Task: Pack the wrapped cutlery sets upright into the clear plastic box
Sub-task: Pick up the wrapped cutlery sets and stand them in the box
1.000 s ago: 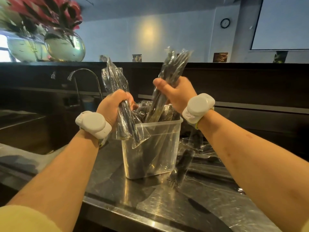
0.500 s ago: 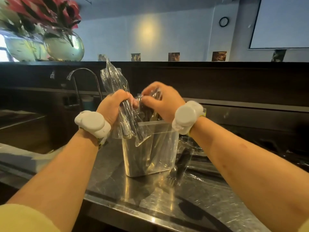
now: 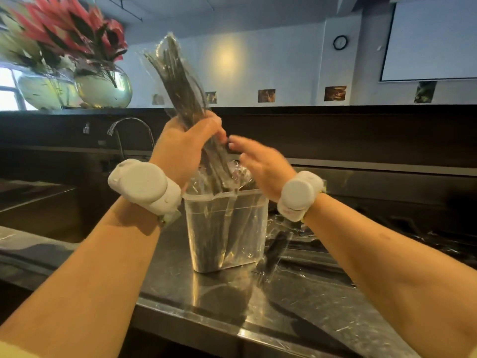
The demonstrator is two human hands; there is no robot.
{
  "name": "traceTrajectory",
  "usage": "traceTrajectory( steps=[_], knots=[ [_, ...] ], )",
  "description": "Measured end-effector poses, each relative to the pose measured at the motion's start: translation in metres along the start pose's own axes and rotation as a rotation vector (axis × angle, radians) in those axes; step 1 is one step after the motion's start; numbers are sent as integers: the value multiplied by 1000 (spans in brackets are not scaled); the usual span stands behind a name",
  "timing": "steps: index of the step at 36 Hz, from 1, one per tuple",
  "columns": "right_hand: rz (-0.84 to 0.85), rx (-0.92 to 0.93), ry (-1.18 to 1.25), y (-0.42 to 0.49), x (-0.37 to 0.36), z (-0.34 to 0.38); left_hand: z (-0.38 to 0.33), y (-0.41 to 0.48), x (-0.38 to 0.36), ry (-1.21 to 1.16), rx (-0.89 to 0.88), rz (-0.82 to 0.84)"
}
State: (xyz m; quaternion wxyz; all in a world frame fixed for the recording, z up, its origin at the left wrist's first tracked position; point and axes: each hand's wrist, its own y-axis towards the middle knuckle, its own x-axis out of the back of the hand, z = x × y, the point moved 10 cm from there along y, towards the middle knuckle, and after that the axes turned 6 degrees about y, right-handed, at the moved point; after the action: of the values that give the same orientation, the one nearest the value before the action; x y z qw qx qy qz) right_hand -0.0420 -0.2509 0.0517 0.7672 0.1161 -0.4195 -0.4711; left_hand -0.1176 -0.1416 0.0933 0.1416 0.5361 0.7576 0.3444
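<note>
A clear plastic box [image 3: 233,257] stands on the steel counter with several wrapped black cutlery sets upright inside. My left hand [image 3: 180,148] grips a bundle of wrapped cutlery sets [image 3: 175,81], tilted up and to the left above the box's left rim; its lower ends reach down into the box. My right hand [image 3: 258,164] hovers over the box's right side, fingers spread, fingertips touching the bundle's lower part. Whether it grips anything is unclear through the blur. Both wrists wear white bands.
More wrapped cutlery sets [image 3: 275,250] lie on the counter right of the box. A sink with a curved tap [image 3: 129,125] is at the left. Glass vases with red flowers [image 3: 103,86] sit on the dark ledge behind. The counter's front edge [image 3: 206,316] is near.
My left hand has lifted its bundle higher and moved it over the box. My right hand pushed its own bundle down into the box, let go, and now reaches toward the left bundle.
</note>
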Motion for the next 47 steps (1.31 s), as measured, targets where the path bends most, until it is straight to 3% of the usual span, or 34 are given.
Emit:
traceTrajectory(
  steps=[2, 5, 9, 12, 15, 18, 21, 26, 29, 32, 37, 42, 45, 47],
  knots=[
    [-196, 2, 139, -11, 33, 7, 0, -5, -22, -116, 40, 117],
    [-272, -53, 296, -27, 52, 2, 11, -16, -55, -111, 84, 235],
    [-97, -64, 432, -46, 45, 1, 29, -34, -93, -88, 100, 356],
    [33, -83, 365, -63, 41, -3, 45, -47, -122, -199, 148, 382],
    [3, -145, 253, -77, 55, -24, 61, -57, -140, -144, 184, 373],
    [-108, -233, 197, -90, 73, -49, 75, -69, -154, 63, 156, 455],
    [-203, -301, 69, -105, 88, -69, 99, -81, -163, 130, 239, 515],
    [-127, -389, 153, -118, 81, -86, 125, -93, -170, 181, 304, 541],
    [-144, -400, 365, -121, 80, -90, 134, -98, -172, 105, 395, 543],
    [-143, -388, 396, -123, 77, -93, 134, -100, -174, 78, 440, 538],
    [-97, -350, 504, -123, 62, -91, 116, -106, -189, 11, 328, 650],
    [-104, -309, 378, -119, 61, -87, 109, -110, -197, -59, 328, 739],
    [-17, -297, 247, -116, 55, -80, 105, -113, -199, -84, 339, 813],
    [31, -317, 314, -114, 50, -79, 109, -118, -202, -178, 416, 857]
  ],
)
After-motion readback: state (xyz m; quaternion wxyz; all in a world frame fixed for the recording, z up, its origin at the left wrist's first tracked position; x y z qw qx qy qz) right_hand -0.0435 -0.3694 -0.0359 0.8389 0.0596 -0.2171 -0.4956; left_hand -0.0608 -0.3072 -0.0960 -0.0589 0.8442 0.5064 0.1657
